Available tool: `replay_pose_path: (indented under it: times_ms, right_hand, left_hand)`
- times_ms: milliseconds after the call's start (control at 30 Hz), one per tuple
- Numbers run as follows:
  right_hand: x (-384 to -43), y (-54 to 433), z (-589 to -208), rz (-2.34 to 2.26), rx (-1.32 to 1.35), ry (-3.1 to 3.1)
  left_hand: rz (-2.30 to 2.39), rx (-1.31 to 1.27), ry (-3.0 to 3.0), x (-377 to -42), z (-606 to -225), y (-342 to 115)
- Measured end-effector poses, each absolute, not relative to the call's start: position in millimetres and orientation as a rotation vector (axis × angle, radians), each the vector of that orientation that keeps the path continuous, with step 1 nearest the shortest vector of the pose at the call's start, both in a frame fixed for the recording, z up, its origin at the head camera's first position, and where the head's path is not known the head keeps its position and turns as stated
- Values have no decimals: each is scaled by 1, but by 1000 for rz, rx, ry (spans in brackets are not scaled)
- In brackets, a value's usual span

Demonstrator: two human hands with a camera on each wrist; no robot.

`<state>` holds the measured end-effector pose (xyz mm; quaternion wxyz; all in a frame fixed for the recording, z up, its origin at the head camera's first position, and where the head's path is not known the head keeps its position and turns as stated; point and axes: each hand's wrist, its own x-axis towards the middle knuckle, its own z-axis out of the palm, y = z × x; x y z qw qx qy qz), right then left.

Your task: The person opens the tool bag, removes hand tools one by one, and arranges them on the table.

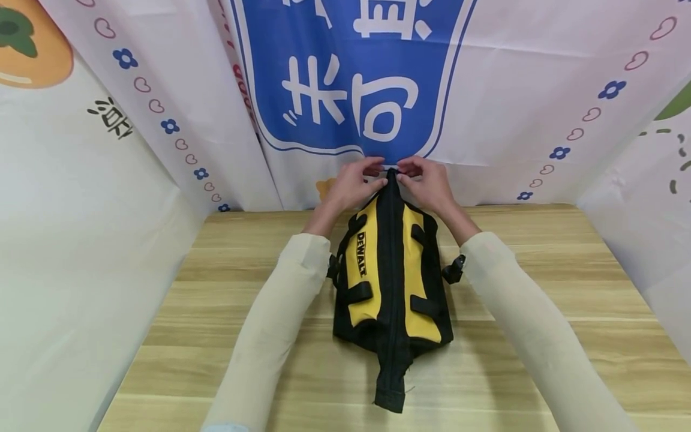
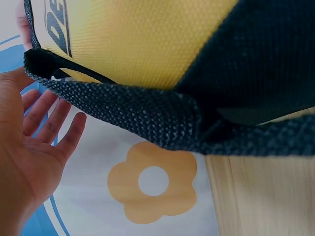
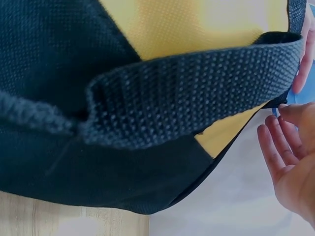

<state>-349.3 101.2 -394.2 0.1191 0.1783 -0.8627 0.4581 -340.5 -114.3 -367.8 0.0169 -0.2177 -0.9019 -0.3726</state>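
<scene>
Cream sleeves [image 1: 275, 318] are extended along both sides of the yellow-and-black DeWalt bag [image 1: 393, 270], set on the wood-grain tabletop [image 1: 583, 270]; its far tip is flanked by the left hand [image 1: 355, 182] and right hand [image 1: 430, 183], fingers relaxed and unclenched

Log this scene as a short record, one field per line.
Item: bag, black and yellow, lettered DEWALT
Surface: wood-grain table
Left hand: at the bag's far end, thumb close to it
Right hand: at the same end, opposite side
Grip: cannot tell whether the hands pinch the bag
Near end: black flap sticking out toward the person
Behind: white backdrop with blue print
</scene>
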Motion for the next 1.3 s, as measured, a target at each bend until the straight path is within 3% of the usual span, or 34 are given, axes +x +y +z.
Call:
replay_pose_path:
  times_ms: [1300]
  right_hand:
    - [-340,107,-387,1541,595,-2585]
  left_hand:
    - [-1338,-741,-2772,-362,-379,-113]
